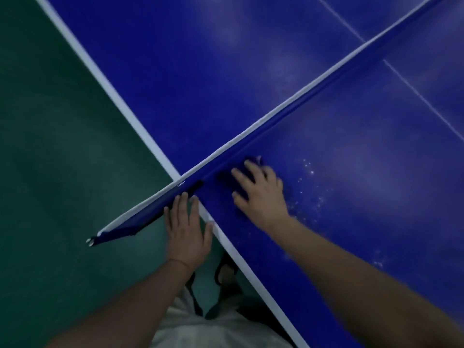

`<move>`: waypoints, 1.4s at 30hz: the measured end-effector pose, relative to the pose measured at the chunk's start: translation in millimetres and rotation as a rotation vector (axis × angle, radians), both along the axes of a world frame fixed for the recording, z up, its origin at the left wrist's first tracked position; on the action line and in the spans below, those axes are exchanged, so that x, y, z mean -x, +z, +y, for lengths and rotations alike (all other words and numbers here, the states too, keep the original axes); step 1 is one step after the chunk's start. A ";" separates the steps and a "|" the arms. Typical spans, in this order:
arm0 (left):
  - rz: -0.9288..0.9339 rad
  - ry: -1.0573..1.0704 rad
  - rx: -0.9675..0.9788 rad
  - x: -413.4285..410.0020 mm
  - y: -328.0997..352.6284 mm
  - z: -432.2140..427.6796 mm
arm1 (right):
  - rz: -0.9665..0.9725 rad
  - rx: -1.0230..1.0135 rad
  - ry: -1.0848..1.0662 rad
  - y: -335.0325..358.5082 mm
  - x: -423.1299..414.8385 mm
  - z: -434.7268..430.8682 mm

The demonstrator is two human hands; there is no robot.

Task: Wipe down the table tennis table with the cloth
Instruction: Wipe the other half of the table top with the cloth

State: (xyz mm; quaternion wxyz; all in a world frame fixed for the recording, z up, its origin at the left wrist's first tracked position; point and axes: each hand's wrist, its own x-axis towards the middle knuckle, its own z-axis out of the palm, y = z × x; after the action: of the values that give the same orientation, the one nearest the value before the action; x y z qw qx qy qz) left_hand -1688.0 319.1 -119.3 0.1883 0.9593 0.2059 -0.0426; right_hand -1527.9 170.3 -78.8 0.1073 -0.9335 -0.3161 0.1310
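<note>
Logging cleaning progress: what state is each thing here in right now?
Table: white specks beside the cloth.
Net: stretched across table.
Cloth: flat by net, under right hand.
Right hand: spread, pressing cloth.
Left hand: fingers straight, at net's end.

Deep blue bench [200, 71] with white edge stripe [100, 76] and thin white centre line [414, 89], pale cloudy smears [283, 66] and white speckles [308, 172] on the blue, blue net [301, 109] with white top band, dark blue cloth [222, 177], dark green floor [50, 172], off-white shirt [200, 330]
</note>
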 end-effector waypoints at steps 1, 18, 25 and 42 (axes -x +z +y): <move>-0.003 0.021 -0.007 0.5 -3.4 0.1 | 0.005 0.031 -0.019 -10.0 -16.5 8.8; -0.103 0.002 -0.103 15.0 -26.1 11.3 | -0.078 0.010 -0.003 -37.3 15.0 41.2; -0.085 -0.042 -0.080 19.2 -20.6 16.6 | -0.133 -0.023 0.329 -31.0 56.6 3.3; -0.132 0.074 -0.048 5.3 -22.2 0.6 | -0.136 -0.008 -0.024 -38.7 -14.5 -16.2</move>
State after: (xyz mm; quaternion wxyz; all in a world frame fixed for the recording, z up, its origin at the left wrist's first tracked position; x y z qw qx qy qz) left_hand -1693.3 319.7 -141.5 0.1796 0.9561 0.2294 0.0325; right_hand -1513.3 154.1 -117.5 0.0910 -0.9436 -0.3119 0.0645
